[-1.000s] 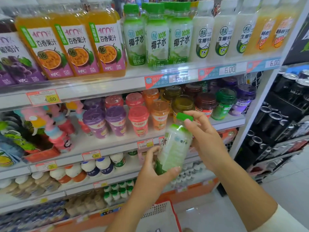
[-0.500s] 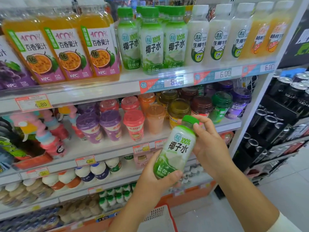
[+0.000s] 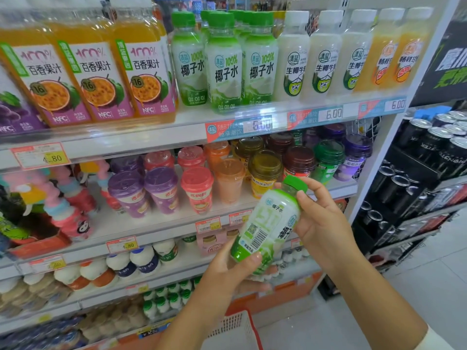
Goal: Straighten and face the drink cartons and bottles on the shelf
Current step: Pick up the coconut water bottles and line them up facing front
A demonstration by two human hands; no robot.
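The left hand (image 3: pixel 227 276) curls round the base of the bottle (image 3: pixel 267 228); the right hand (image 3: pixel 321 223) pinches its neck under the green cap (image 3: pixel 295 183). It hangs tilted before the cup shelf (image 3: pixel 345 186), barcode outward. Probably mid-facing: next, turn the label forward and stand it in the matching row (image 3: pixel 223 64) above, where a free slot is hard to see.

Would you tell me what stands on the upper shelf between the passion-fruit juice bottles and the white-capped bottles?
In the head view, green-capped coconut water bottles, three across, fill that stretch from the passion-fruit juice bottles to the white-capped bottles.
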